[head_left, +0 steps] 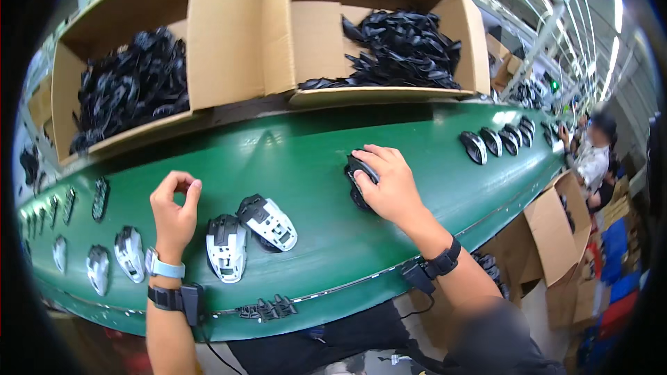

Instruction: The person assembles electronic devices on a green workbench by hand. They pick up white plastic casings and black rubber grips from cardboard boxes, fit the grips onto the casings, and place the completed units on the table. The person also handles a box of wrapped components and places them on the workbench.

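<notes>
My right hand (389,184) rests over a black computer mouse shell (363,167), its fingers and thumb gripping the sides against the green conveyor belt (313,160). Much of that shell is hidden under the palm. My left hand (175,208) is raised above the belt with its fingers loosely curled in, and nothing shows in it. Just right of the left hand lie two white-and-black mouse shells, one upright (227,250) and one tilted (269,223), touching or nearly so. Left of my wrist lie more white mouse shells (130,255).
Open cardboard boxes (226,35) heaped with black plastic parts (410,48) stand behind the belt. Small black parts (267,307) lie at its near edge. Several mouse shells (491,142) line up at the far right, near another person (594,153). A cardboard box (556,229) stands below right.
</notes>
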`<state>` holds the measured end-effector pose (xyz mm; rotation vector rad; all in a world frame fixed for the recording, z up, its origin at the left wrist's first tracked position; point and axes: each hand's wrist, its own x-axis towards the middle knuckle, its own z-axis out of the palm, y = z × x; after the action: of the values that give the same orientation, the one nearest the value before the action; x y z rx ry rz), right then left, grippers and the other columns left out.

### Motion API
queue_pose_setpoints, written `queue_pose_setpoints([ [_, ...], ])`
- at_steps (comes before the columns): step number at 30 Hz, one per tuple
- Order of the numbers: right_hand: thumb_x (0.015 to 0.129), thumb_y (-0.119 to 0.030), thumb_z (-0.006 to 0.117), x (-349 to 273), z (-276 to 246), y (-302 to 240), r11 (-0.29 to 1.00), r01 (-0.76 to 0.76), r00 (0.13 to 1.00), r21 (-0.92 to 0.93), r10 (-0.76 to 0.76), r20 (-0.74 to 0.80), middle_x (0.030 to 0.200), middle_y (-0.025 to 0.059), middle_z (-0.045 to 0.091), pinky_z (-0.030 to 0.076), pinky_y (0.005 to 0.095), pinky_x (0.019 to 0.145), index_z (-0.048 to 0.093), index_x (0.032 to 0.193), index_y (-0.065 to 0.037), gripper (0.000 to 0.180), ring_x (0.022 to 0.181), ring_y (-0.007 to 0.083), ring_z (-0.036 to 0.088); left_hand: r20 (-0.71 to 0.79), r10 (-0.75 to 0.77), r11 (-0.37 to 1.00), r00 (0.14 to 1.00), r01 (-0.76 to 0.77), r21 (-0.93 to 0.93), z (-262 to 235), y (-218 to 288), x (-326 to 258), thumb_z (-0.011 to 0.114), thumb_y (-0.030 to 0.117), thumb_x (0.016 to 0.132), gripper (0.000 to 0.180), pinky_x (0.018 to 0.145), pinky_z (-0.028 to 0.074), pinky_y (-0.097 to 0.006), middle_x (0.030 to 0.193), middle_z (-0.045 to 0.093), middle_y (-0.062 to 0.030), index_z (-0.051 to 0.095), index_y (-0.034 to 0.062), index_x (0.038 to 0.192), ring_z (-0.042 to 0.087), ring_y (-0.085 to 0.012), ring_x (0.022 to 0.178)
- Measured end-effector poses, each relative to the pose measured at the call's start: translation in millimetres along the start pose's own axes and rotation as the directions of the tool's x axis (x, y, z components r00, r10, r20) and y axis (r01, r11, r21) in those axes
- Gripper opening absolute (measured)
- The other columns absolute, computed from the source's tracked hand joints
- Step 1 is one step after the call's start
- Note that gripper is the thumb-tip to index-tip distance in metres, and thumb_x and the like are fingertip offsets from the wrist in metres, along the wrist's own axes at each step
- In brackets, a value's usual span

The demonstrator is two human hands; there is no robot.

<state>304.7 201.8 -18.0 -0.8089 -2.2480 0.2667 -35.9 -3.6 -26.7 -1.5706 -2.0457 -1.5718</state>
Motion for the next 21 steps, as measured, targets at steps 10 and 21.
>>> queue_pose_setpoints([
  [10,0.093,-0.02,0.07,-17.1,28.3,18.2,0.98,0.018,0.987,-0.199,0.014,0.158,0.139,0.0221,0.065,0.049,0.0508,0.108,0.07,0.133,-0.007,0.042,0.127,0.0417,0.061,0.029,-0.001,0.997,1.0,0.003,-0.072,0.2,0.9,0.9,0.072,0.004,0.091,0.012,0.071,0.051,-0.031,0.075,0.066,-0.0091,0.064,-0.0032,0.087,0.063,-0.0171,0.072],
  [21,0.093,-0.026,0.073,-12.6,20.4,40.3,0.993,0.023,0.986,-0.118,-0.003,0.168,0.139,0.0209,0.067,0.048,0.0481,0.114,0.073,0.129,-0.009,0.04,0.132,0.0393,0.061,0.016,-0.02,0.996,1.0,0.021,-0.087,-1.4,-13.0,-11.2,0.075,0.009,0.092,0.011,0.068,0.053,-0.03,0.077,0.069,-0.0075,0.07,-0.0005,0.09,0.066,-0.013,0.072],
])
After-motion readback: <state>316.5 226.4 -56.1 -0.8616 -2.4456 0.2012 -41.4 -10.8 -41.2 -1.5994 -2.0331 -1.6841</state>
